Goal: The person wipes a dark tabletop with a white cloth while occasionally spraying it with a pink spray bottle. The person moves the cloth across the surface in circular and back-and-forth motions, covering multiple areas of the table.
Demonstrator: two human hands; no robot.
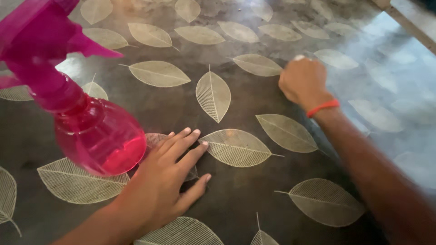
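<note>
Currently, left hand (163, 181) lies flat on the dark leaf-patterned table (240, 199), fingers spread, gripping nothing. Pink spray bottle (86, 113) stands just beside that hand, on its far left side, seemingly untouched. Right hand (303, 81), well right of the bottle, is curled closed on something white, barely visible. Red band (323, 107) on wrist.

The spray bottle (97, 134) is of glossy, see-through pink plastic. The dark table top (245, 95) looks smooth and shiny, with pale veined leaves printed on it.
</note>
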